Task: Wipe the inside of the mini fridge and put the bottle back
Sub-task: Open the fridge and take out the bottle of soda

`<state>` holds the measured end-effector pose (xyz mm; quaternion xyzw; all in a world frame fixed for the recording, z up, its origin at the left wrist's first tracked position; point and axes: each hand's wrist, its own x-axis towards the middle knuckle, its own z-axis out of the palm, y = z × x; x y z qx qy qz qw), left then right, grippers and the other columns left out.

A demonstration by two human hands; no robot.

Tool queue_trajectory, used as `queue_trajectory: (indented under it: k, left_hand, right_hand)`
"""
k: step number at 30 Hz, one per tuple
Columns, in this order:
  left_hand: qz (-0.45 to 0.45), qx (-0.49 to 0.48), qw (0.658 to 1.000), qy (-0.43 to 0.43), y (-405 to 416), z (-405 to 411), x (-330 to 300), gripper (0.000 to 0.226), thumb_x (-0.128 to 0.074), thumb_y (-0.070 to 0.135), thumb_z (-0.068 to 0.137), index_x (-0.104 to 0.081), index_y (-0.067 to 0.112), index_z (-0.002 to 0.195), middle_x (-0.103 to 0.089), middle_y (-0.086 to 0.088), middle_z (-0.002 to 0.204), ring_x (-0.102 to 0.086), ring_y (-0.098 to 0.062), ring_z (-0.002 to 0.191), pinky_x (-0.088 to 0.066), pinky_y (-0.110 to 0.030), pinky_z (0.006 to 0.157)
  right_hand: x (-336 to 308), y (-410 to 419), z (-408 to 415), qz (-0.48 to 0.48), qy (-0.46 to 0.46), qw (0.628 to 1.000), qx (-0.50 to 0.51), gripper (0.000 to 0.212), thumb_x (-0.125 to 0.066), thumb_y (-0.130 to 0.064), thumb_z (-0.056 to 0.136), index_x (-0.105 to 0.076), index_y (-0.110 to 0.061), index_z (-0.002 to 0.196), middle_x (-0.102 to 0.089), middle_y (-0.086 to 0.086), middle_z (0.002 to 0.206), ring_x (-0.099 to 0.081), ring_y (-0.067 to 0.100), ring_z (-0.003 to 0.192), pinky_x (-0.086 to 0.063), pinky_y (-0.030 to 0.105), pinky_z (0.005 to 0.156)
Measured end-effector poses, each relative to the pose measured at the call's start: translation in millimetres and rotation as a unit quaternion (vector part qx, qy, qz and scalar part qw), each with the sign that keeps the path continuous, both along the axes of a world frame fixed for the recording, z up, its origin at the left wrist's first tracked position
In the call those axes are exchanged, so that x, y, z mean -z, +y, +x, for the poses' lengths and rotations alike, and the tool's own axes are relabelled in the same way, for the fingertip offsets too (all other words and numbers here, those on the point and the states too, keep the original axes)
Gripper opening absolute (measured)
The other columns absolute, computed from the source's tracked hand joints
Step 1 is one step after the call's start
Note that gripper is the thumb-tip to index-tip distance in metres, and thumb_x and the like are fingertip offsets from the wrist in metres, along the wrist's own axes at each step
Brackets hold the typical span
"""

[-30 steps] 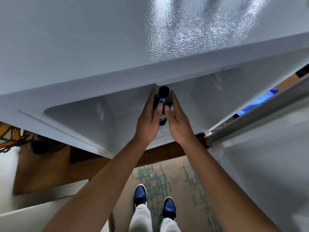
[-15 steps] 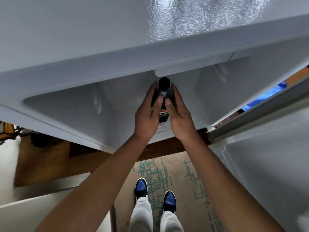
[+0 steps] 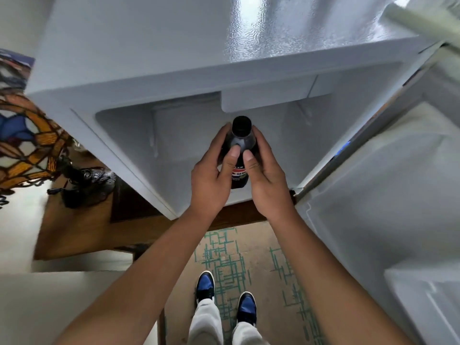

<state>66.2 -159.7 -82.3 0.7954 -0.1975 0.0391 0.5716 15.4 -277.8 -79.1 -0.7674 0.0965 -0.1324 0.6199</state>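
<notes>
The bottle (image 3: 240,143) is dark with a black cap, standing upright right at the fridge (image 3: 174,78) opening, its base down at the front edge of the fridge floor. Both hands have it: left hand (image 3: 211,175) wraps the left side, right hand (image 3: 267,175) the right, thumbs pressed on the front just above the label, so the grip is closed around the bottle from both sides with the cap poking out above the fingers.

Straight above the grip there's a white box-like ledge (image 3: 268,102) hanging from the fridge ceiling, close over the cap, so not much headroom there. Left of the grip the cavity is wide open back to the rear wall. To the right the open door (image 3: 373,207) swings out, its inner liner near the right wrist. Outside on the left, a stained-glass lamp (image 3: 22,140) sits on a wooden counter (image 3: 82,230). Below the grip: patterned floor (image 3: 224,255) and blue shoes (image 3: 205,286).
</notes>
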Motion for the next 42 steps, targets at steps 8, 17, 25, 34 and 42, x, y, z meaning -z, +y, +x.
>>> queue_trajectory:
  k: [8, 17, 25, 34, 42]
  left_hand:
    - [-0.005, -0.053, 0.998, -0.023, 6.1, -61.9, -67.2, 0.048, -0.049, 0.040, 0.107, -0.047, 0.025, 0.152, -0.070, 0.005, 0.129, -0.065, 0.006, 0.112, -0.051, -0.011, 0.091]
    - [-0.006, -0.073, 0.997, -0.037, 21.6, -133.7, -118.6, 0.053, -0.047, 0.054, 0.104, -0.043, 0.037, 0.154, -0.066, 0.021, 0.113, -0.064, 0.014, 0.095, -0.054, -0.013, 0.086]
    - [0.013, -0.043, 0.995, -0.084, 46.4, -214.1, -143.2, 0.065, -0.035, 0.065, 0.097, -0.038, 0.037, 0.156, -0.076, -0.002, 0.117, -0.074, -0.012, 0.097, -0.062, -0.031, 0.083]
    - [-0.042, 0.022, 0.997, -0.067, 80.9, -312.9, -154.3, 0.056, -0.040, 0.059, 0.102, -0.035, 0.042, 0.155, -0.067, 0.014, 0.127, -0.065, 0.015, 0.101, -0.051, -0.006, 0.087]
    - [-0.083, 0.078, 0.984, -0.134, 85.2, -384.5, -147.0, 0.060, -0.048, 0.052, 0.104, -0.028, 0.035, 0.158, -0.076, -0.005, 0.118, -0.074, -0.013, 0.105, -0.058, -0.030, 0.091]
  right_hand:
    - [-60.8, 8.0, -51.1, 0.009, -0.048, 0.999, 0.001, 0.051, -0.051, -0.032, 0.108, -0.038, -0.028, 0.158, -0.056, -0.010, 0.150, -0.053, 0.000, 0.137, -0.043, 0.017, 0.111]
    - [-109.8, 22.8, -119.4, 0.048, -0.092, 0.995, 0.008, 0.051, -0.057, -0.025, 0.105, -0.044, -0.027, 0.155, -0.069, -0.008, 0.135, -0.064, 0.009, 0.128, -0.050, 0.043, 0.112]
    - [-134.7, 50.6, -207.2, 0.005, -0.115, 0.992, 0.046, 0.051, -0.057, -0.037, 0.104, -0.044, -0.038, 0.153, -0.071, -0.013, 0.131, -0.068, 0.006, 0.120, -0.054, 0.044, 0.107]
    - [-153.1, 82.5, -317.4, -0.057, -0.123, 0.987, 0.085, 0.050, -0.057, -0.039, 0.103, -0.046, -0.041, 0.152, -0.071, -0.022, 0.124, -0.067, -0.006, 0.116, -0.054, 0.027, 0.100]
    - [-162.3, 75.6, -401.4, -0.066, -0.162, 0.980, 0.094, 0.049, -0.058, -0.046, 0.099, -0.051, -0.042, 0.147, -0.068, -0.019, 0.134, -0.066, 0.001, 0.123, -0.054, 0.036, 0.104]
